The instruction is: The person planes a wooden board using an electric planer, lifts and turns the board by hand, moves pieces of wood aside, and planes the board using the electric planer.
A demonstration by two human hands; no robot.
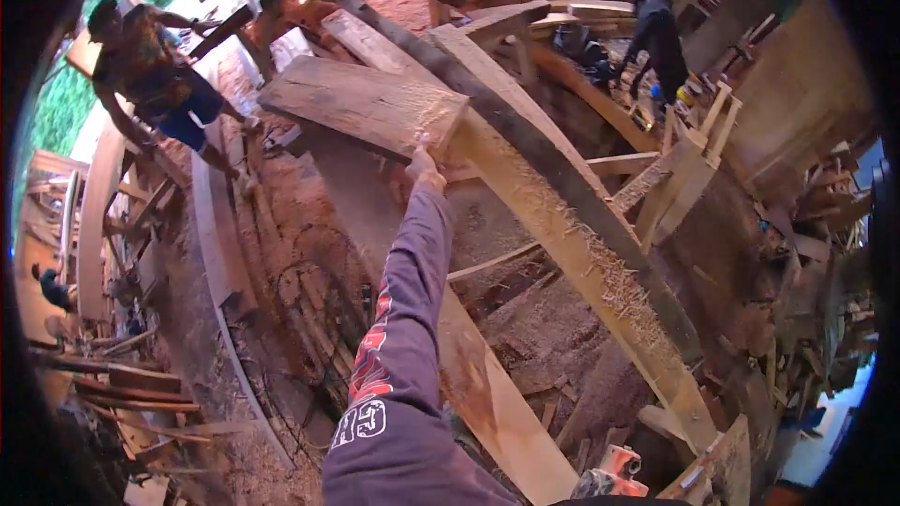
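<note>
My left hand (425,167) reaches far forward at the end of a long maroon sleeve with red and white print. Its fingers are closed on the near end of a thick wooden plank (361,103), thumb on the upper face. That plank lies across a long timber beam (562,225), whose pale face is strewn with wood shavings (609,272). At the bottom edge, part of an orange and white power tool (614,476) shows; its kind cannot be made out. My right hand is out of view.
A person (155,84) in shorts stands at the left, and another person (656,37) in dark clothes bends at the upper right. A curved timber (217,234) lies on the left. Stacked boards (141,394) and offcuts line both sides. A pale beam (506,394) runs below.
</note>
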